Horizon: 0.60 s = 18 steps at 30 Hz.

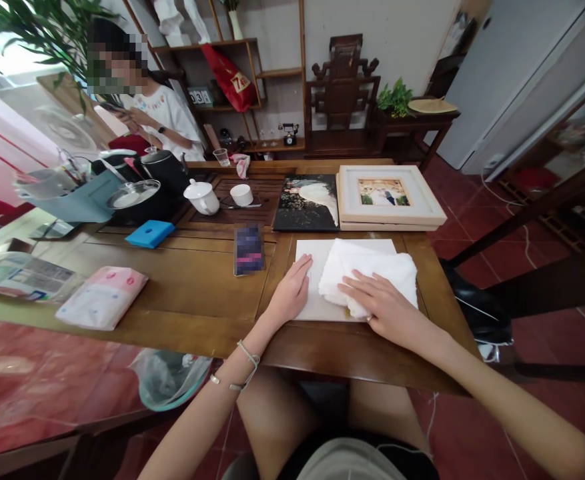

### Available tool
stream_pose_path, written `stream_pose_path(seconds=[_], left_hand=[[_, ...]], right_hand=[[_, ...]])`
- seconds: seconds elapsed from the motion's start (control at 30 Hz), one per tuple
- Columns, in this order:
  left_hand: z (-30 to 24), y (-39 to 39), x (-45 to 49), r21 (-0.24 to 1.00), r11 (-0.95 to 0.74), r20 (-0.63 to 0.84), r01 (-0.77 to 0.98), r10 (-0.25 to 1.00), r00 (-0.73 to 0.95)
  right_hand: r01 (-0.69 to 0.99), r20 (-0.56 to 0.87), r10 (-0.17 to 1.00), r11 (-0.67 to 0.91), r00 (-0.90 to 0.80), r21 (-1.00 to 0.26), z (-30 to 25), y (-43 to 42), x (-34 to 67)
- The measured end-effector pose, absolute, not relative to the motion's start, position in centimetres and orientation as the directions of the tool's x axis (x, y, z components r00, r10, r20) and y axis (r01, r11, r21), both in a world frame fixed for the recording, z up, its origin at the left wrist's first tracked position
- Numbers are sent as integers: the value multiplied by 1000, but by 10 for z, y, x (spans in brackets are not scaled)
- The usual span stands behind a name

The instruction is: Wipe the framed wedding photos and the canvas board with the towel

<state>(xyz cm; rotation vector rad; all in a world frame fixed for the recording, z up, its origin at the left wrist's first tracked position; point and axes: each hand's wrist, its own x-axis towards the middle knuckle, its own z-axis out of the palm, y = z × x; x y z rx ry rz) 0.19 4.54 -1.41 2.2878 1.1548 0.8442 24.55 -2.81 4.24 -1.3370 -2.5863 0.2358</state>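
Observation:
A flat, pale rectangular panel [312,303] lies on the wooden table near its front edge. My left hand [292,290] rests along the panel's left edge, fingers stretched out and holding nothing. A folded white towel [397,270] covers much of the panel's right side and reaches past its right edge. On top of the towel my right hand [377,300] lies flat with its fingers extended, pressing on the cloth. What is under the towel is hidden. Just behind the panel are a dark photo print [305,203] and a light framed photo [422,207].
A phone [249,250] lies left of the panel on the table [197,293]. Farther left are a tissue pack [102,297], a blue box [151,234], a lidded white cup [202,198] and a black kettle [165,173]. A person [167,113] stands behind the table's far left, holding something.

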Motion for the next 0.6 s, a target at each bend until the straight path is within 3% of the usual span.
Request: stream_pose_path(seconds=[0.13,0.27,0.47,0.6], left_hand=[[-13,45,2,614,-556,313,560,823,474],[-12,45,3,621,-548,303,561,828,473],[-17,47,2,656,-521,317,547,847,427],[-20,49,0,662,-562,365,497,820,440]], right_hand=[[853,247,876,469,-415,-228,34,-6,274],[924,193,928,350,-320,-152,32,35,272],[872,98,871,487,-481,-47,43,44,216],[749,23,753,657,-658,-85,49,-4,202]])
